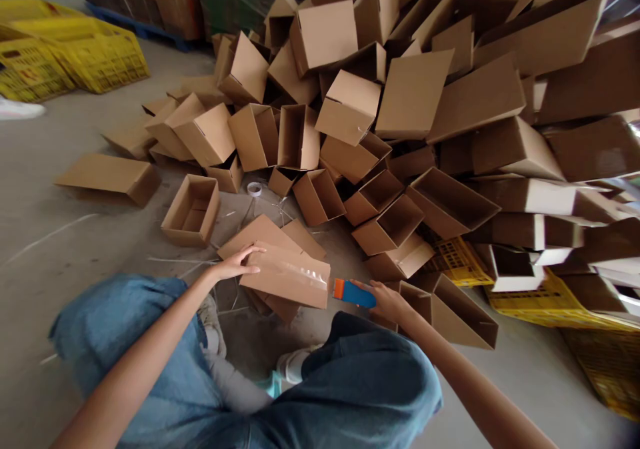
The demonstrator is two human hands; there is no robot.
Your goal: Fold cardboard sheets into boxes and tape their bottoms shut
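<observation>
Cardboard pile [415, 95] ahead, L hand [234, 265] spread on box [283, 279], R hand [390, 301] gripping blue tool [357, 295].

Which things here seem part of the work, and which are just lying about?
Seemingly the job's:
taped box, touched by the left hand
blue-and-orange tool, in the right hand
heaped boxes, probably

Apparently just lying about:
far-left yellow crates
blue pallet behind

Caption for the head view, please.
Left hand on a taped cardboard box, right hand holding a blue-and-orange tool.
</observation>
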